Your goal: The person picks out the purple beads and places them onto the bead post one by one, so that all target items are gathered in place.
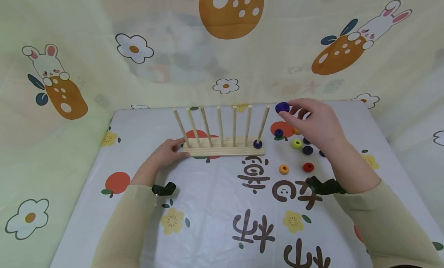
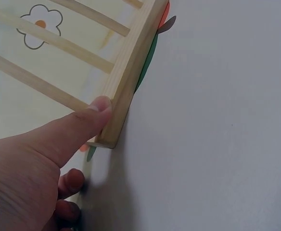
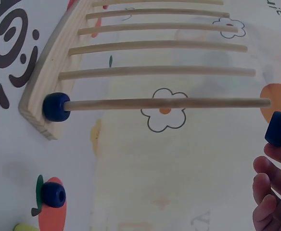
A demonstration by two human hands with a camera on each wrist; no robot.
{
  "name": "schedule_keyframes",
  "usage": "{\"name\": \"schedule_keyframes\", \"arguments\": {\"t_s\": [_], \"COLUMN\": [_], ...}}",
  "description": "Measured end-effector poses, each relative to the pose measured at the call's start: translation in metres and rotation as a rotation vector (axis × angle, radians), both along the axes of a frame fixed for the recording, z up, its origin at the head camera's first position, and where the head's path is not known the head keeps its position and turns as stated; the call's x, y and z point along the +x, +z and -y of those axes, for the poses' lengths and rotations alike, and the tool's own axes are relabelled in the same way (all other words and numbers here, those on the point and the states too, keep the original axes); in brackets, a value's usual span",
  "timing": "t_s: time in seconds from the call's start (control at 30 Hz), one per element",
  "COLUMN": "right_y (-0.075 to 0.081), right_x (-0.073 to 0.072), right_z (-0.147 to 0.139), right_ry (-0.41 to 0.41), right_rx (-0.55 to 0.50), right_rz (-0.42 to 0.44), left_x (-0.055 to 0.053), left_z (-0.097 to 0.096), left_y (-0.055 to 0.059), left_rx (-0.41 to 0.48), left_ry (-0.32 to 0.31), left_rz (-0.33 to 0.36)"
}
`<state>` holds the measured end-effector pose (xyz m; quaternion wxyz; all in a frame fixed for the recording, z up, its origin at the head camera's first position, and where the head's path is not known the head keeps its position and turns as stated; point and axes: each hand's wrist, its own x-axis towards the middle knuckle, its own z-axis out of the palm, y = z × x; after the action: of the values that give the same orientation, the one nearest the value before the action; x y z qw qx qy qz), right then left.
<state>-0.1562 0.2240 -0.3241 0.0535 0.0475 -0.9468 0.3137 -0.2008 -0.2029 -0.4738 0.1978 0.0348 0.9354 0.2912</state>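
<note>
One grip, the left, pinches the pale wooden seven-peg rack at frame centre, best kept firm, while right of centre the right grip pinches a round dark-blue bead, best levelled above the rightmost peg.

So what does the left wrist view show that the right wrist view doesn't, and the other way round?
Left wrist only: the left hand, touching one end of the rack.
Right wrist only: the right hand pinching a blue bead, another blue bead at the foot of the end peg, a loose blue bead, part of a yellow-green bead, and brown lettering.
Both: the rack, several pegs, the white cloth, flower prints and green leaf prints.
</note>
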Motion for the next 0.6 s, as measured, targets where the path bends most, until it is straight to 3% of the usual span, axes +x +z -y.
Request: {"name": "schedule_keyframes", "arguments": {"t_s": [0.6], "right_y": [0.006], "right_x": [-0.007], "right_z": [0.017], "right_ry": [0.013], "right_rx": [-0.039], "right_rz": [-0.001], "left_x": [-0.004], "left_z": [0.003], "left_y": [-0.006], "left_rx": [-0.009], "left_ry": [-0.01], "left_rz": [-0.014]}}
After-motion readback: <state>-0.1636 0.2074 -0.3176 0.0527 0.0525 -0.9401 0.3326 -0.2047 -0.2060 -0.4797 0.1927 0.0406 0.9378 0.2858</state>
